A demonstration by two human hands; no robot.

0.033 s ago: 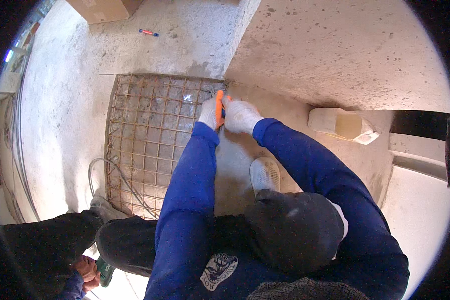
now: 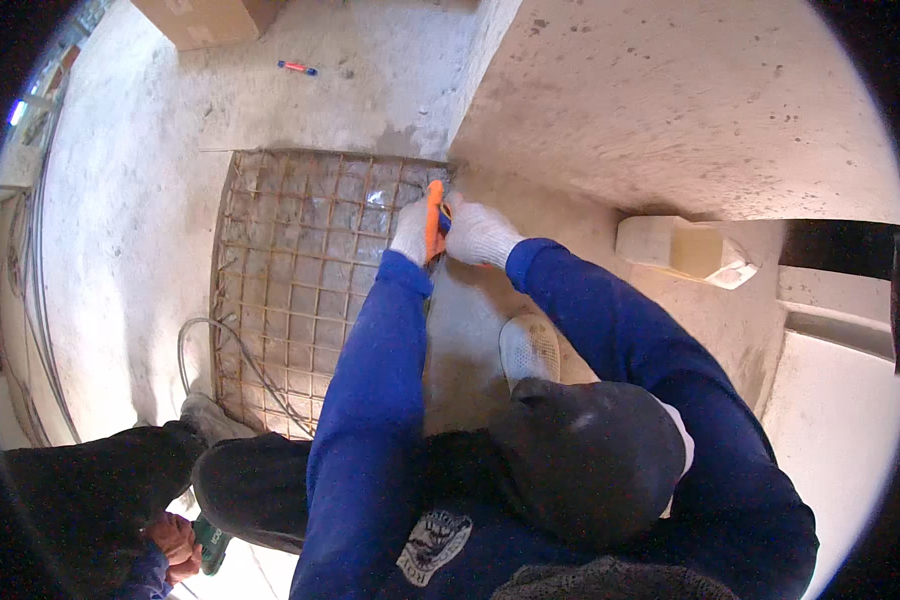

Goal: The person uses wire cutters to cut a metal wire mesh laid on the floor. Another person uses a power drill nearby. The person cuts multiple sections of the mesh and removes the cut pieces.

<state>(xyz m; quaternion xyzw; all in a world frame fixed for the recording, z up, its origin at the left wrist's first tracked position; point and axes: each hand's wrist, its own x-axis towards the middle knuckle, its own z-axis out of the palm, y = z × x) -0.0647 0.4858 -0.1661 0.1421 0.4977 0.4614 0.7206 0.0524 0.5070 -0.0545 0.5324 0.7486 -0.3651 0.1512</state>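
Both my hands wear whitish knit gloves with orange on the palm side. They meet close together above the far right corner of a rusty steel rebar mesh. My left hand is edge-on, its fingers together and its inner side toward the right hand. Closed around a small blue and yellow thing is my right hand. Most of that thing is hidden between the gloves, so its kind cannot be told. Whatever the left fingers grip is hidden too. The mesh lies in a rectangular recess in the concrete floor.
A concrete block wall rises at the right, with a cut white plastic container beside it. A grey cable loops over the mesh. At the back are a red-blue marker-like stick and a cardboard box. A co-worker's hand holds a green tool lower left.
My left hand and forearm have shifted slightly left, and the right hand has turned a little. More of the blue and yellow thing shows between the gloves.
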